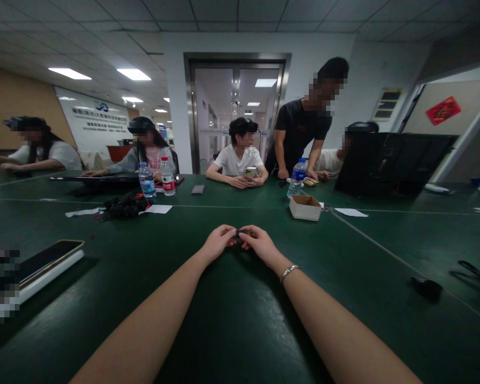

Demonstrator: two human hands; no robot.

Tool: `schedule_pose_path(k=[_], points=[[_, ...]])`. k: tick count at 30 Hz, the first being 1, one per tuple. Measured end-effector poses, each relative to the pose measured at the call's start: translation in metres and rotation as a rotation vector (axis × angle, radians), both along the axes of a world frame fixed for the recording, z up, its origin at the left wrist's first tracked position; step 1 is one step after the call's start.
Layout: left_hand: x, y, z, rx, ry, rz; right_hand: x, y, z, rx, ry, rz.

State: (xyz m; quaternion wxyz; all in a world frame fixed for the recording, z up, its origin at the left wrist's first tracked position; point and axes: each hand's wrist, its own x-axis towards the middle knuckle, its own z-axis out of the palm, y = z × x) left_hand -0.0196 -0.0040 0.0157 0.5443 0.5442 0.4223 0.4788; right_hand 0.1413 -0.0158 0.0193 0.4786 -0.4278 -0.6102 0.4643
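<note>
Both of my arms stretch forward over the dark green table (240, 325). A small dark object (237, 233), too small to name, is pinched between the fingertips of my left hand (219, 240) and my right hand (258, 242). The fingers of each hand are closed, and the two hands nearly meet at the object. A silver bracelet (290, 272) circles my right wrist.
An open box (305, 208) and a water bottle (296, 178) stand ahead to the right. Two bottles (147, 180) and a tangled black bundle (127, 206) are ahead left. A phone (50, 261) lies far left. Several people (240, 160) are across the table; a black monitor (396, 162) stands right.
</note>
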Motion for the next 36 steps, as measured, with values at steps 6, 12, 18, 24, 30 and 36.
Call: schedule_pose_path(k=[6, 12, 18, 24, 30, 36], points=[[-0.001, 0.001, -0.002, 0.016, 0.022, -0.015, -0.001, -0.002, 0.002, -0.009, 0.014, -0.002], [-0.001, -0.001, 0.001, 0.042, 0.033, -0.009, -0.001, 0.0, 0.0, -0.003, 0.01, 0.006], [-0.003, -0.001, 0.001, 0.101, 0.039, 0.013, 0.0, 0.001, -0.001, 0.0, 0.014, 0.001], [-0.006, -0.008, 0.006, 0.173, 0.06, 0.01, 0.0, 0.001, -0.001, 0.004, 0.017, 0.011], [-0.003, -0.007, 0.007, 0.051, -0.018, 0.032, 0.0, 0.001, -0.001, -0.009, 0.019, 0.001], [-0.002, -0.005, 0.004, 0.019, -0.008, 0.023, 0.0, 0.0, 0.0, -0.012, 0.022, 0.006]])
